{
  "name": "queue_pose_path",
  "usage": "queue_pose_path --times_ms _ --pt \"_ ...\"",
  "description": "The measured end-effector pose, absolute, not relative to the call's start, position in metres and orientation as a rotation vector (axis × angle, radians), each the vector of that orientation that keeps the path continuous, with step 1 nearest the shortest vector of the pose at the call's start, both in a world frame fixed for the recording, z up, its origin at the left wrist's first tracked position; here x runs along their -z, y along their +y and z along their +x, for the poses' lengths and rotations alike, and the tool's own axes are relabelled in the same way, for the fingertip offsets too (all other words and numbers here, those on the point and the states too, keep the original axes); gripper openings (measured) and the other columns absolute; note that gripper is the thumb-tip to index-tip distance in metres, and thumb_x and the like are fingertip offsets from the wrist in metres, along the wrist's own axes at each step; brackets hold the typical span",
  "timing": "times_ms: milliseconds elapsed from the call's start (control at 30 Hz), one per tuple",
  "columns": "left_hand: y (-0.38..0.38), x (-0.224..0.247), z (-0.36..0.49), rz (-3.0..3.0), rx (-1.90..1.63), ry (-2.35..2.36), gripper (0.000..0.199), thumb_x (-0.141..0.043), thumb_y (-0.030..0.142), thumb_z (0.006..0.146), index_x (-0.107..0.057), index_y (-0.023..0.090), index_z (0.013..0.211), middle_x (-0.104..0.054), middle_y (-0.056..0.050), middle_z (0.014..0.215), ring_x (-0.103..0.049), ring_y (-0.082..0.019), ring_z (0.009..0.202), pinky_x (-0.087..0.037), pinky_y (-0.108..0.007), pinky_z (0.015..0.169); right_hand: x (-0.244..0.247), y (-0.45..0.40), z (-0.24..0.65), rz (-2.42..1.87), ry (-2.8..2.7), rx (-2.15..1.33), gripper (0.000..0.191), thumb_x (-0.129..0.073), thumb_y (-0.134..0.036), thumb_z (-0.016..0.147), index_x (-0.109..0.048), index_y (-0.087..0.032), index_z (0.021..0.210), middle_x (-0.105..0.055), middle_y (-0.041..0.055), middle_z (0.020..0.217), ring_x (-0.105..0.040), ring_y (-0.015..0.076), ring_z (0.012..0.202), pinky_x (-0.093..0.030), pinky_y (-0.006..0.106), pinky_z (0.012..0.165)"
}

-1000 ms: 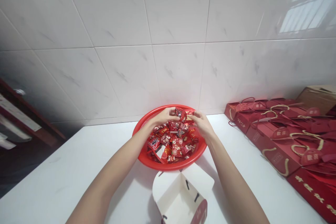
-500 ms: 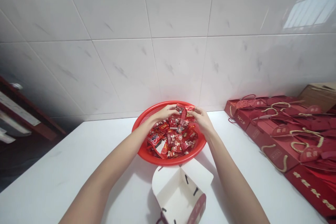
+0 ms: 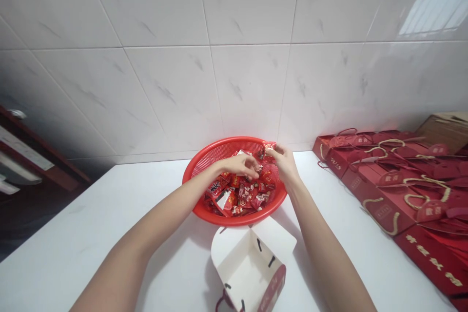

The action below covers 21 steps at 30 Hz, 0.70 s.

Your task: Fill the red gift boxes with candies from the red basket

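In the head view, the bench (image 3: 109, 219) carries a red basket (image 3: 234, 223) at mid-span of its back edge, against or just beside the tiled wall (image 3: 153, 97). The basket holds wrapped candies (image 3: 245, 195); its raised rim probably retains the loose pile. The right hand (image 3: 288, 163) is at the basket's right rim, thumb and fingers pinching a red packet (image 3: 269, 146) above the pile. The grip takes one side only, which leaves most of the wrapper exposed and suits a light, flat item. The left hand (image 3: 242, 166) reaches over the left rim with fingers curled down onto the candies; whether it grips one cannot be told. An open box (image 3: 273, 288) stands between the forearms, toward the front, flaps folded outward, so its interior is unobstructed from above. Its far flaps meet or pass just under the basket's near rim; contact cannot be confirmed. Gift boxes (image 3: 378, 210) stand in close rows along the bench's right side, apparently to save space, their cord handles on top and sides.
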State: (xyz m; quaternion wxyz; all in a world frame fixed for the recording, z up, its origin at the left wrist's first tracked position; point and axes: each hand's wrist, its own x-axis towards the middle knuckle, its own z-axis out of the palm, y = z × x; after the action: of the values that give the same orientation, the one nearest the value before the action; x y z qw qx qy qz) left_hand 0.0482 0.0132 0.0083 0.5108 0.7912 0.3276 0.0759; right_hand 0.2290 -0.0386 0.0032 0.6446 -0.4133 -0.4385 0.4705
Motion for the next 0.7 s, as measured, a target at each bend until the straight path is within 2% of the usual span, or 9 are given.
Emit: queue_pose_path --times_ms 67,167,233,300,367,467,600,700 --pt "0.008 -0.006 0.052 1.936 -0.038 0.749 0.036 -0.088 0.035 0.063 -0.071 0.017 0.089 -0.076 -0.003 0.079 -0.072 -0.021 0.079 -0.053 -0.029 0.073 -0.002 -0.037 0.230 -0.945 -0.974 -1.066 0.019 -0.072 -0.031 0.063 -0.071 -0.018 0.077 -0.073 0.0016 0.078 -0.064 0.0171 0.075 -0.048 0.029 0.070" --pt "-0.002 -0.003 0.061 2.068 0.131 0.725 0.045 -0.093 0.031 0.055 -0.076 0.019 0.095 -0.077 -0.001 0.081 -0.071 -0.021 0.078 -0.050 -0.027 0.072 -0.002 -0.036 0.229 -0.947 -0.949 -1.075 0.018 -0.072 -0.030 0.062 -0.070 -0.018 0.075 -0.072 0.0012 0.075 -0.064 0.0170 0.071 -0.048 0.029 0.066" --pt "-0.010 -0.001 0.068 2.249 0.228 0.735 0.052 -0.092 0.034 0.057 -0.076 0.020 0.105 -0.078 -0.002 0.091 -0.070 -0.021 0.081 -0.049 -0.026 0.072 -0.002 -0.035 0.229 -0.941 -0.938 -1.079 0.018 -0.072 -0.029 0.061 -0.070 -0.019 0.075 -0.073 0.0013 0.076 -0.064 0.0174 0.072 -0.049 0.029 0.067" --pt "-0.015 -0.001 0.074 2.405 0.291 0.754 0.053 -0.087 0.040 0.066 -0.074 0.018 0.112 -0.077 -0.005 0.098 -0.069 -0.021 0.083 -0.048 -0.026 0.072 -0.002 -0.036 0.228 -0.934 -0.931 -1.082 0.017 -0.073 -0.028 0.061 -0.070 -0.019 0.075 -0.073 0.0014 0.076 -0.065 0.0176 0.073 -0.051 0.029 0.069" --pt "-0.019 -0.001 0.078 2.452 0.313 0.775 0.049 -0.083 0.042 0.073 -0.073 0.016 0.113 -0.077 -0.006 0.095 -0.069 -0.021 0.080 -0.047 -0.026 0.070 -0.003 -0.036 0.228 -0.927 -0.925 -1.090 0.017 -0.073 -0.027 0.060 -0.070 -0.019 0.075 -0.073 0.0014 0.075 -0.065 0.0174 0.072 -0.051 0.029 0.069" --pt "-0.022 -0.001 0.083 2.415 0.344 0.793 0.046 -0.082 0.032 0.074 -0.072 0.016 0.116 -0.076 -0.003 0.085 -0.069 -0.020 0.075 -0.048 -0.026 0.068 -0.003 -0.036 0.228 -0.919 -0.915 -1.103 0.017 -0.074 -0.026 0.059 -0.071 -0.019 0.074 -0.073 0.0009 0.073 -0.064 0.0164 0.069 -0.050 0.028 0.066" --pt "-0.021 -0.007 0.082 2.330 0.311 0.783 0.057 -0.076 0.015 0.070 -0.065 0.016 0.126 -0.075 0.000 0.080 -0.069 -0.019 0.073 -0.048 -0.024 0.063 -0.002 -0.035 0.229 -0.905 -0.889 -1.112 0.018 -0.076 -0.026 0.059 -0.070 -0.019 0.074 -0.072 0.0004 0.072 -0.063 0.0154 0.068 -0.050 0.028 0.065" --pt "-0.015 -0.015 0.076 2.350 0.144 0.838 0.047 -0.068 0.011 0.072 -0.068 0.016 0.119 -0.074 0.000 0.081 -0.068 -0.018 0.072 -0.047 -0.023 0.061 0.000 -0.032 0.230 -0.895 -0.850 -1.115 0.018 -0.077 -0.027 0.058 -0.069 -0.019 0.072 -0.072 -0.0004 0.071 -0.063 0.0146 0.068 -0.050 0.027 0.065"
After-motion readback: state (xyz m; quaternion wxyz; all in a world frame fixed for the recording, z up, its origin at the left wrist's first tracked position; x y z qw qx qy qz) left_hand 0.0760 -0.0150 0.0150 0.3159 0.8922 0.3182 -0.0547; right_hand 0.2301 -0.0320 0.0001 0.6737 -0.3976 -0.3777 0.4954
